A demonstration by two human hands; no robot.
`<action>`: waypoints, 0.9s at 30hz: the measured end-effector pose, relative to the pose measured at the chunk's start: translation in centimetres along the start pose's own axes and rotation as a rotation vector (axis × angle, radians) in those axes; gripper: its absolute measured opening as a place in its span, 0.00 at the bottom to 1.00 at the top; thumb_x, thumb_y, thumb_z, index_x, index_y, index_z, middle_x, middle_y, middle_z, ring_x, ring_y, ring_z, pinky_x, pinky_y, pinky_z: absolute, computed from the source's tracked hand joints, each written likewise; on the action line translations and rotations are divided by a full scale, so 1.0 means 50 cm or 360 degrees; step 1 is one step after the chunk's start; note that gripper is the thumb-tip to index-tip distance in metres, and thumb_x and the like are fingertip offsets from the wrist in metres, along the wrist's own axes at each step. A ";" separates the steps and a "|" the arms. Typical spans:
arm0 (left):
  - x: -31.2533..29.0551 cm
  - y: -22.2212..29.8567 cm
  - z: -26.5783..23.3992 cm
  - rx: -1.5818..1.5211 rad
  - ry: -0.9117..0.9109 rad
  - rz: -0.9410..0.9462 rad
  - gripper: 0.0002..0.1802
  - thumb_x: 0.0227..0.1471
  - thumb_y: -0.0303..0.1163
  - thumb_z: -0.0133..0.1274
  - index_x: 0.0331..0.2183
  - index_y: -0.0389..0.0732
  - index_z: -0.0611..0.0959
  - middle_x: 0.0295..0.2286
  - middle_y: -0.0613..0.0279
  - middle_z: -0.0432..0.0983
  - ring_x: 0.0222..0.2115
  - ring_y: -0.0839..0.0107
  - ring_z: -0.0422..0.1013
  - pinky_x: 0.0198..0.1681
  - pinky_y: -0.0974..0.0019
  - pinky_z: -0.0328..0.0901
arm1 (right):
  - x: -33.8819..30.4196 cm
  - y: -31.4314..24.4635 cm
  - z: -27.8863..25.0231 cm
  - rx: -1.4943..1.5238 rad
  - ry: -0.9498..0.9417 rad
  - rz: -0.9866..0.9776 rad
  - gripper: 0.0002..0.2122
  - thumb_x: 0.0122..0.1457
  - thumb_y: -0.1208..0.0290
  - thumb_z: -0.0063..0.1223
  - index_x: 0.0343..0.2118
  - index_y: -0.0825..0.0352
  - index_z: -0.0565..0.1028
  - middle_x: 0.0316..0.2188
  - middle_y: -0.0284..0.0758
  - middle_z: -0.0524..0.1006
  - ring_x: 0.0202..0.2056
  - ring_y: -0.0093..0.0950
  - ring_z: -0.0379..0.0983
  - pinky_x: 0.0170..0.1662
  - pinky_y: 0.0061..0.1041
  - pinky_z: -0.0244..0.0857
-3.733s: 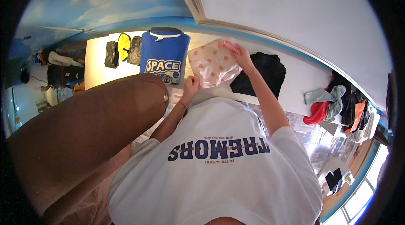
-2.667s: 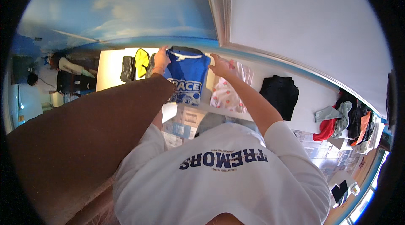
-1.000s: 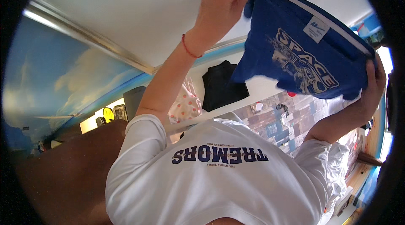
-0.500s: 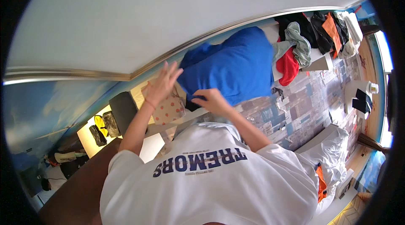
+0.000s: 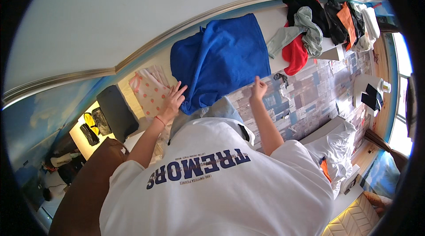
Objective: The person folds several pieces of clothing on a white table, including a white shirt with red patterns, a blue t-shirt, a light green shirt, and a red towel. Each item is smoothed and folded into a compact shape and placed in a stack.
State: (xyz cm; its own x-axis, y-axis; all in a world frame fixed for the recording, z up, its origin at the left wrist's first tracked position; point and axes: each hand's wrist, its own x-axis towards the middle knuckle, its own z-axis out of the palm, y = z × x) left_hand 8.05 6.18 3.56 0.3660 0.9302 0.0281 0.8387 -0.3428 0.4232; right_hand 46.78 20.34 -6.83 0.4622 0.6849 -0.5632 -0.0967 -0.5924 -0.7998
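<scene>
A large piece of blue cloth (image 5: 230,54), perhaps a garment, lies spread on the pale surface in front of me, with a long ridge of folds on its left part. My left hand (image 5: 171,105) is open at its near left edge, fingers stretched out and touching the fabric. At the near right edge my right hand (image 5: 258,90) is closed, thumb against the hem; it seems to pinch the cloth, though the contact is partly hidden. Beside my left hand lies a pale pink cloth with red spots (image 5: 148,94).
Beyond the blue cloth to the right lie a grey-green garment (image 5: 310,28), a red cloth (image 5: 295,56), and several black and orange garments (image 5: 345,19). A dark grey box-like object (image 5: 117,110) stands at left. A white wall (image 5: 155,19) borders the far side.
The blue cloth has gone from bunched and raised to flatter and spread out. My left hand has come down to its left edge; my right hand has moved right along the near edge.
</scene>
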 end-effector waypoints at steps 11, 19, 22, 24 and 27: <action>-0.007 0.033 -0.004 -0.0207 -0.0169 0.0244 0.12 0.50 0.27 0.61 0.25 0.40 0.72 0.57 0.61 0.76 0.66 0.53 0.63 0.63 0.45 0.64 | 0.108 0.135 0.012 0.1333 -0.0638 0.0975 0.46 0.58 0.25 0.41 0.67 0.63 0.65 0.68 0.42 0.66 0.67 0.44 0.61 0.69 0.55 0.54; 0.039 0.083 -0.106 -0.0803 0.0166 -0.0733 0.16 0.54 0.23 0.59 0.47 0.41 0.84 0.52 0.62 0.81 0.55 0.62 0.76 0.45 0.61 0.75 | 0.058 -0.128 -0.145 0.1269 -0.0691 0.0290 0.25 0.66 0.50 0.51 0.56 0.65 0.73 0.56 0.40 0.76 0.56 0.39 0.72 0.61 0.45 0.65; 0.115 0.036 -0.191 -0.1812 0.0370 -0.1138 0.20 0.62 0.26 0.50 0.55 0.37 0.81 0.53 0.59 0.80 0.54 0.63 0.76 0.48 0.57 0.75 | 0.052 -0.344 -0.132 0.1408 -0.0891 -0.0042 0.18 0.68 0.57 0.54 0.52 0.66 0.74 0.51 0.40 0.78 0.52 0.36 0.75 0.57 0.41 0.69; 0.161 0.004 -0.258 -0.2367 0.0789 -0.0843 0.22 0.65 0.30 0.45 0.55 0.34 0.81 0.53 0.54 0.79 0.54 0.60 0.75 0.54 0.52 0.74 | 0.038 -0.477 -0.104 0.1524 -0.1077 -0.0218 0.14 0.69 0.63 0.55 0.50 0.67 0.76 0.49 0.40 0.80 0.49 0.35 0.77 0.54 0.38 0.72; 0.209 0.000 -0.400 -0.2344 0.1166 -0.0272 0.21 0.64 0.28 0.44 0.53 0.29 0.80 0.52 0.46 0.79 0.55 0.57 0.74 0.60 0.45 0.70 | 0.008 -0.645 -0.058 0.1603 -0.1449 -0.0495 0.11 0.70 0.64 0.55 0.47 0.68 0.76 0.45 0.42 0.81 0.46 0.36 0.78 0.47 0.38 0.75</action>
State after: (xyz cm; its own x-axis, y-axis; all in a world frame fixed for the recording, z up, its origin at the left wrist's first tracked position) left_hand 3.79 18.54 21.97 -0.2986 0.9483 0.1072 -0.3878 -0.2232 0.8943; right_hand 52.62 38.50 19.33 -0.1102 0.9931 0.0390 -0.8625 -0.0761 -0.5003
